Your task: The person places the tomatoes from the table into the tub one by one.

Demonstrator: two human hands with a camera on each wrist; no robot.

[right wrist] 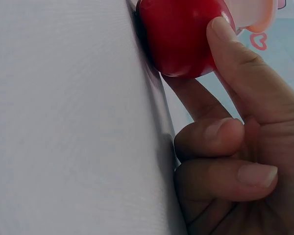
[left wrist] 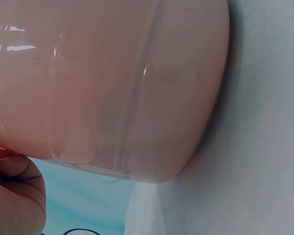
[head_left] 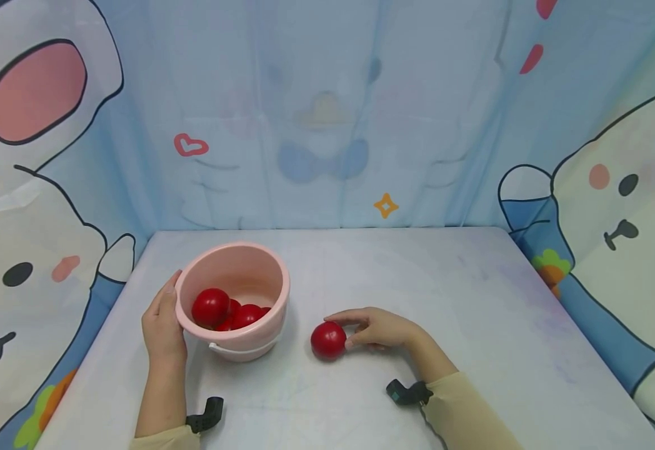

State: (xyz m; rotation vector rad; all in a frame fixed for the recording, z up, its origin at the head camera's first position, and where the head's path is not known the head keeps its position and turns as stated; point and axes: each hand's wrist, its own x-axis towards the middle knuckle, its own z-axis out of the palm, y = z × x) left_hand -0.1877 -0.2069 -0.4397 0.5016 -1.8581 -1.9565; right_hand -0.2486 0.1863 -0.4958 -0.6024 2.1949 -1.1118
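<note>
A pink bucket [head_left: 243, 340] with a white handle stands at left on the table, tipped slightly toward me. Inside it lie several shiny red apples [head_left: 210, 307]. My left hand [head_left: 164, 322] grips the bucket's left rim; in the left wrist view its curled fingers [left wrist: 19, 169] meet the bucket wall [left wrist: 98, 88]. Right of the bucket, another red apple [head_left: 328, 340] sits on the table. My right hand [head_left: 380, 328] pinches it from the right between thumb and index finger. The right wrist view shows a fingertip [right wrist: 223, 29] pressed on this apple [right wrist: 181, 36], the other fingers curled below.
A white cloth covers the table [head_left: 445, 287]. Behind it hangs a light blue curtain [head_left: 327, 75] printed with cartoon rabbits on both sides. Black wrist cameras [head_left: 409, 392] sit by both sleeves.
</note>
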